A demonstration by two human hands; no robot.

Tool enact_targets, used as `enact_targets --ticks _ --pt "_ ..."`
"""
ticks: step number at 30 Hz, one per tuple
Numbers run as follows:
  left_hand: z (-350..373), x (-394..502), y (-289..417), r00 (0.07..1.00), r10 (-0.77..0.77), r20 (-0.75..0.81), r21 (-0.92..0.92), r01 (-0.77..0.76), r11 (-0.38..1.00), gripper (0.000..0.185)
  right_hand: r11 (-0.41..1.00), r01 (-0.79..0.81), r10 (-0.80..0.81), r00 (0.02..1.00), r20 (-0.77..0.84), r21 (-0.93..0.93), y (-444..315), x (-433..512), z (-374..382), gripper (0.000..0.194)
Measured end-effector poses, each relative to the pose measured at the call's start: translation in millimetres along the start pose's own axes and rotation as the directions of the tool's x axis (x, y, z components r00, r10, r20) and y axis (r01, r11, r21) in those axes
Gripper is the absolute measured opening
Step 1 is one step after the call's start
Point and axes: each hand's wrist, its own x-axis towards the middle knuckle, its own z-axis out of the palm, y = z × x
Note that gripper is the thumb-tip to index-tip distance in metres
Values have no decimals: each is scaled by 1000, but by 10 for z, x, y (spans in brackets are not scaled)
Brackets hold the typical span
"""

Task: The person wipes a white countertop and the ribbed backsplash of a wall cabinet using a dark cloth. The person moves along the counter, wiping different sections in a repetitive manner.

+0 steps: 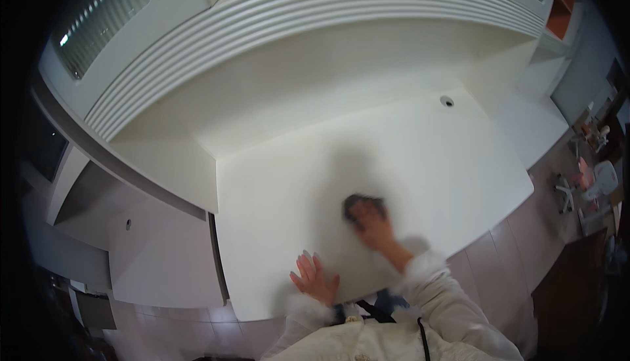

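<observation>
My right hand point(371, 223) presses a dark cloth point(350, 207) flat on a white desktop point(275, 198), around the middle of its front half. Hand and cloth are blurred, and the fingers cover much of the cloth. Nearer the front edge, to the left, my left hand point(315, 280) rests on the desktop with its fingers spread and nothing in it. Both forearms are in white sleeves with fluffy cuffs. A soft shadow lies on the surface around the cloth.
A round cable hole point(447, 101) is at the desk's back right. A ribbed panel point(315, 2) overhangs the back. White side panels bound the desk. Further left stands another desk section point(162, 262) with its own hole. A pink and white swivel chair point(598, 181) stands on the tiled floor at right.
</observation>
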Motion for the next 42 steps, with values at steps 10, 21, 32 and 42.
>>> enact_targets --ticks 10,21,32,42 --pt "258 921 924 887 -350 300 253 280 926 86 994 102 -99 993 56 -50 603 1466 -89 51" --pt "89 1152 975 727 -448 520 361 289 887 95 910 414 -387 853 350 -4 28 2329 72 53" --pt "186 1047 960 778 -443 445 356 300 885 96 934 358 -346 915 205 -21 -310 2966 341 51" --pt "181 1022 922 829 -401 390 291 302 908 97 979 -188 189 982 3 -75 1684 3021 -291 52"
